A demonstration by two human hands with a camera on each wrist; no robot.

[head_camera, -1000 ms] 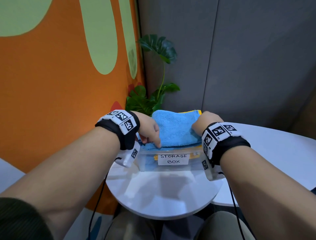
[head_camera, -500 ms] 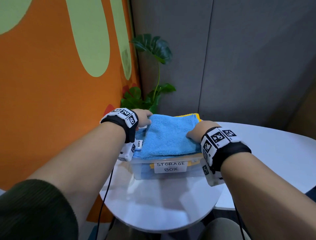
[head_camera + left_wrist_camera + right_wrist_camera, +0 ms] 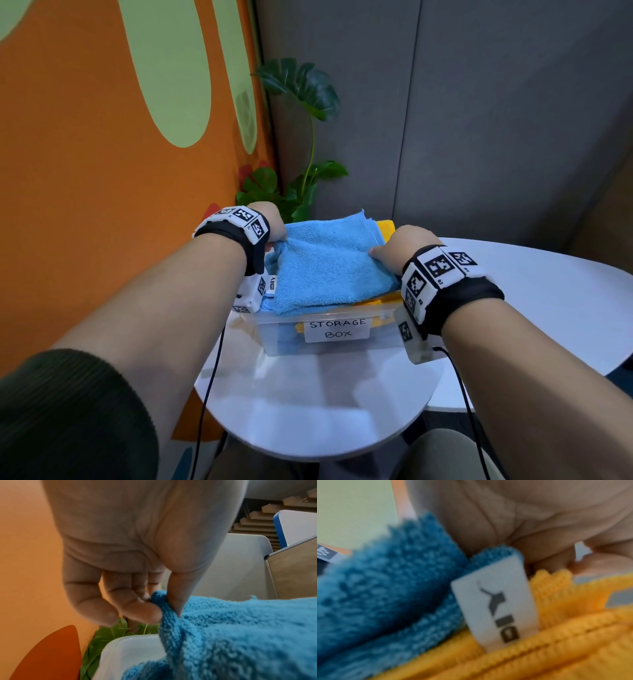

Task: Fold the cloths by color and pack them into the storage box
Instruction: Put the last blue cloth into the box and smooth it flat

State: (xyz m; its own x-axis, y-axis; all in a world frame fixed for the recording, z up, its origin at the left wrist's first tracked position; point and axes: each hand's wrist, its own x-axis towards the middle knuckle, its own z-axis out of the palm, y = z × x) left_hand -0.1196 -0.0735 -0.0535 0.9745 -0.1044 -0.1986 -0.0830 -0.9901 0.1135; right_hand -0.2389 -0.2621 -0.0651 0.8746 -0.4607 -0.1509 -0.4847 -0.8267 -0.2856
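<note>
A folded blue cloth (image 3: 329,263) lies on top of the clear storage box (image 3: 260,317), which carries a "STORAGE BOX" label. My left hand (image 3: 277,236) pinches the cloth's left edge between thumb and fingers; in the left wrist view my left hand (image 3: 163,608) bunches the blue cloth (image 3: 240,635) above the box rim (image 3: 128,643). My right hand (image 3: 383,255) grips the cloth's right edge, thumb on top. A yellow cloth (image 3: 386,228) lies under the blue one. The right wrist view shows blue cloth (image 3: 385,588), its white tag (image 3: 496,601) and yellow cloth (image 3: 556,642) below the palm.
The box stands on a small round white table (image 3: 308,411), which meets a larger white table (image 3: 548,308) on the right. A potted plant (image 3: 301,102) stands just behind the box in the corner. An orange wall (image 3: 85,171) runs close along the left.
My left hand moved from the cloth's near left corner back along its left edge and now pinches it, bunching the fabric. My right hand stayed at the right edge.
</note>
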